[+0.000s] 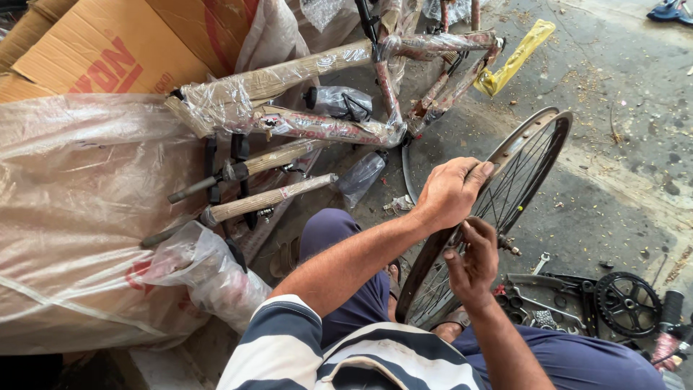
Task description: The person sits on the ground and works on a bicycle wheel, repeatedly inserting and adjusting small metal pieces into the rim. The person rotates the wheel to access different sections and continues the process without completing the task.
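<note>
A bicycle wheel (523, 162), a dark rim with thin spokes and no tyre, stands upright on the concrete between my knees. My left hand (449, 193) grips the top of the rim, fingers wrapped over its outer edge. My right hand (473, 261) is just below it, fingers curled and pinching at the inner side of the rim where the spokes meet it. Whether a small part sits between those fingertips is hidden. The wheel's axle end (509, 248) pokes out to the right of my right hand.
A bicycle frame (325, 130) wrapped in paper and clear film lies ahead, with wrapped fork legs (267, 198) beside a large plastic bag (79, 202) and a cardboard box (108, 50). A black chainring (626, 303), a wrench (540, 261) and small parts lie at the right.
</note>
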The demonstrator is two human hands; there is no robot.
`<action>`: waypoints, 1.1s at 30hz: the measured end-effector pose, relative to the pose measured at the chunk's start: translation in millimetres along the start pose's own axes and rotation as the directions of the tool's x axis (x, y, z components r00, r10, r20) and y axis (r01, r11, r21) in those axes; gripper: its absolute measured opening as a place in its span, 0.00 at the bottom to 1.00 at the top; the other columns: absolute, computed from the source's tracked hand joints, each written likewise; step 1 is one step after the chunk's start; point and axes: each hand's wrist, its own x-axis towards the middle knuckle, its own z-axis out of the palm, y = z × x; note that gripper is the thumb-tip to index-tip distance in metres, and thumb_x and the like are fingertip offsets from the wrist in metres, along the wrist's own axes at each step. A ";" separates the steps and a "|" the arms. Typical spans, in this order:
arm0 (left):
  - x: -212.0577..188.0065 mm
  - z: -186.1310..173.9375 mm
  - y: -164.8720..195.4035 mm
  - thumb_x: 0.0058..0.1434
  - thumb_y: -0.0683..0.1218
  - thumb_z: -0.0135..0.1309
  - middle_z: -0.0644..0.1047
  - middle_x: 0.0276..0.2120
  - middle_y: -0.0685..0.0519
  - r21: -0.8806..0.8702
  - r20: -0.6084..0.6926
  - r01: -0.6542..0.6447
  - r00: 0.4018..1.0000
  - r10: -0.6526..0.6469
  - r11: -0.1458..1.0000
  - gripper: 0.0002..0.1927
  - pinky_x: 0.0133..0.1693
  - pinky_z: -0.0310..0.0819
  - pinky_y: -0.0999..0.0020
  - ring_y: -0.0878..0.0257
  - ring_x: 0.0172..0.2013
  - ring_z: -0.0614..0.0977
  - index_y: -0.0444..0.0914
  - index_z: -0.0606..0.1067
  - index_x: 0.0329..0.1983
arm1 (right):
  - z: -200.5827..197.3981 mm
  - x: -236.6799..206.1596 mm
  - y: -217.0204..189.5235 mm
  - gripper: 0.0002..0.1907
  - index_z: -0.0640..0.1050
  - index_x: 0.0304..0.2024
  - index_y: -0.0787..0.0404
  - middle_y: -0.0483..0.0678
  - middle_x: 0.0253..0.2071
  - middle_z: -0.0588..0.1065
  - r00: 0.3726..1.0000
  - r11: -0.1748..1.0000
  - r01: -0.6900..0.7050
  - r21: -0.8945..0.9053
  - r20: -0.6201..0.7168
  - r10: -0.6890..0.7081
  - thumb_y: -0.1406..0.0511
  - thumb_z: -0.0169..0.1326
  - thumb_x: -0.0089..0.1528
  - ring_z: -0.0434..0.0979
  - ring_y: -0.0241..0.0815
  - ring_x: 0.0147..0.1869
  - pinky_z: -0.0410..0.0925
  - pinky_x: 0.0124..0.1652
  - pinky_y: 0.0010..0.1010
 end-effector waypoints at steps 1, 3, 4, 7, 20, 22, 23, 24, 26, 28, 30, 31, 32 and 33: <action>1.1 -0.1 -1.3 0.72 0.58 0.43 0.80 0.38 0.43 0.007 0.011 0.023 1.000 -0.024 1.000 0.24 0.44 0.73 0.55 0.48 0.40 0.82 0.35 0.79 0.45 | 1.2 -1.2 -0.8 0.21 0.70 0.56 0.71 0.61 0.49 0.70 1.000 0.999 -0.017 -0.035 0.008 0.017 0.61 0.53 0.69 0.72 0.42 0.51 0.70 0.44 0.30; 1.6 0.1 -4.3 0.72 0.58 0.43 0.80 0.36 0.44 0.016 0.037 0.073 0.997 -0.074 0.997 0.24 0.43 0.73 0.55 0.49 0.38 0.82 0.35 0.79 0.44 | 0.8 -6.9 2.3 0.20 0.73 0.58 0.70 0.59 0.51 0.71 0.998 0.992 -0.053 -0.111 0.023 0.056 0.60 0.53 0.72 0.75 0.39 0.52 0.71 0.46 0.28; 1.4 -0.1 -5.3 0.72 0.58 0.43 0.80 0.36 0.44 0.022 0.032 0.056 0.998 -0.057 0.998 0.24 0.43 0.73 0.55 0.49 0.38 0.82 0.35 0.80 0.43 | 2.4 -10.9 5.7 0.19 0.74 0.58 0.69 0.54 0.48 0.73 0.989 0.989 -0.147 -0.013 0.014 0.148 0.60 0.51 0.73 0.75 0.36 0.50 0.71 0.45 0.26; 0.1 0.2 -6.5 0.73 0.58 0.43 0.80 0.36 0.44 0.017 0.019 0.019 1.000 -0.019 1.000 0.24 0.44 0.73 0.55 0.48 0.39 0.81 0.35 0.79 0.42 | 2.2 -16.8 22.1 0.17 0.76 0.58 0.67 0.45 0.41 0.76 0.878 0.847 -0.475 0.238 0.064 0.475 0.61 0.47 0.75 0.73 0.32 0.42 0.68 0.40 0.24; -3.2 3.0 -5.8 0.71 0.55 0.48 0.79 0.32 0.43 -0.071 -0.042 -0.022 0.999 0.019 0.997 0.19 0.39 0.74 0.60 0.49 0.33 0.80 0.34 0.79 0.40 | -6.5 -11.6 6.4 0.17 0.71 0.58 0.64 0.51 0.55 0.73 0.959 0.966 -0.249 0.069 0.155 0.237 0.67 0.55 0.67 0.73 0.41 0.58 0.67 0.56 0.32; -4.7 0.0 -3.1 0.72 0.55 0.47 0.78 0.29 0.44 -0.048 -0.024 0.000 1.000 -0.001 0.999 0.20 0.38 0.73 0.59 0.49 0.31 0.79 0.34 0.78 0.40 | -5.7 -14.5 8.1 0.15 0.74 0.58 0.64 0.50 0.50 0.74 0.955 0.960 -0.276 0.043 0.125 0.269 0.67 0.52 0.69 0.74 0.39 0.53 0.69 0.52 0.30; -5.7 -1.2 -1.1 0.72 0.55 0.47 0.78 0.29 0.44 -0.055 -0.022 -0.009 1.000 0.008 0.998 0.19 0.38 0.73 0.59 0.50 0.31 0.79 0.34 0.78 0.41 | -5.7 -14.8 9.8 0.15 0.74 0.59 0.66 0.47 0.47 0.75 0.910 0.883 -0.414 0.223 0.118 0.397 0.67 0.52 0.71 0.75 0.36 0.48 0.69 0.48 0.27; -5.9 -2.1 1.4 0.72 0.55 0.46 0.77 0.28 0.45 -0.062 -0.023 -0.022 1.000 0.020 0.998 0.19 0.37 0.72 0.59 0.50 0.30 0.79 0.34 0.78 0.41 | -6.3 -14.0 11.5 0.15 0.75 0.60 0.67 0.45 0.43 0.76 0.849 0.758 -0.519 0.395 0.134 0.511 0.66 0.52 0.73 0.75 0.34 0.43 0.70 0.45 0.24; -5.1 -2.7 6.2 0.72 0.55 0.46 0.77 0.28 0.45 -0.066 -0.017 -0.027 1.000 0.026 0.997 0.20 0.36 0.71 0.59 0.50 0.30 0.78 0.34 0.77 0.39 | -8.5 -11.4 14.4 0.10 0.74 0.54 0.66 0.45 0.39 0.75 0.794 0.631 -0.567 0.529 0.148 0.590 0.67 0.55 0.73 0.74 0.33 0.40 0.70 0.40 0.24; -4.5 -2.7 9.4 0.72 0.55 0.46 0.76 0.27 0.45 -0.061 -0.008 -0.017 1.000 0.017 0.998 0.20 0.35 0.71 0.58 0.51 0.29 0.77 0.34 0.77 0.38 | -10.2 -10.3 13.8 0.08 0.74 0.51 0.65 0.44 0.38 0.75 0.789 0.632 -0.569 0.526 0.131 0.600 0.67 0.56 0.73 0.73 0.32 0.38 0.69 0.38 0.23; -3.1 -2.9 10.1 0.72 0.55 0.47 0.75 0.26 0.45 -0.045 -0.001 -0.003 1.000 0.003 0.999 0.21 0.35 0.71 0.58 0.51 0.28 0.77 0.33 0.77 0.37 | -10.4 -10.8 11.4 0.10 0.75 0.52 0.67 0.44 0.40 0.74 0.844 0.765 -0.517 0.383 0.082 0.529 0.66 0.55 0.72 0.71 0.30 0.38 0.68 0.38 0.24; -3.3 -2.9 9.6 0.72 0.55 0.46 0.75 0.26 0.45 -0.050 0.000 -0.006 1.000 0.006 0.999 0.21 0.35 0.71 0.58 0.51 0.28 0.77 0.33 0.77 0.37 | -10.2 -11.8 9.7 0.12 0.74 0.52 0.67 0.46 0.43 0.73 0.905 0.850 -0.419 0.321 0.075 0.418 0.64 0.55 0.71 0.71 0.33 0.43 0.68 0.41 0.26; -3.2 -3.1 8.4 0.72 0.55 0.46 0.75 0.26 0.45 -0.055 0.000 -0.013 1.000 0.013 0.998 0.21 0.35 0.71 0.58 0.52 0.28 0.77 0.33 0.77 0.38 | -9.5 -12.4 8.8 0.15 0.74 0.52 0.68 0.49 0.46 0.72 0.952 0.917 -0.305 0.256 0.075 0.296 0.63 0.54 0.69 0.71 0.36 0.47 0.68 0.43 0.29; -3.0 -3.3 7.1 0.72 0.55 0.46 0.75 0.26 0.45 -0.058 -0.004 -0.022 1.000 0.022 0.998 0.20 0.34 0.71 0.59 0.52 0.28 0.77 0.34 0.77 0.38 | -9.1 -12.5 8.3 0.17 0.73 0.52 0.69 0.52 0.49 0.72 0.982 0.965 -0.179 0.193 0.086 0.165 0.62 0.54 0.67 0.72 0.39 0.51 0.68 0.45 0.32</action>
